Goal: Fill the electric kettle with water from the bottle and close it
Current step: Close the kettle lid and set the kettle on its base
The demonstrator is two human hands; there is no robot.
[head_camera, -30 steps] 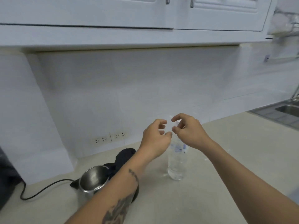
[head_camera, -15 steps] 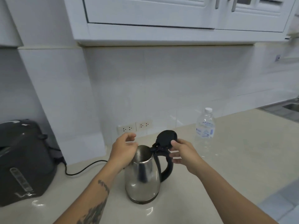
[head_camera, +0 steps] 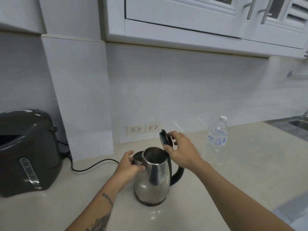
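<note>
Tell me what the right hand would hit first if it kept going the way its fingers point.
The right hand points up-left, away from the person, fingers already on the raised black lid of the kettle. Pushing on, it would press the lid first; beyond lies the wall with its sockets, though depth is unclear.

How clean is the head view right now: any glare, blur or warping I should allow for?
Head view: soft, even light, faint shadows. The steel kettle mirrors the room, with small glare spots on the counter below it. Wide-angle bending tilts the cabinets. Both hands, left hand and right hand, look slightly soft; the clear bottle is low-contrast.
</note>
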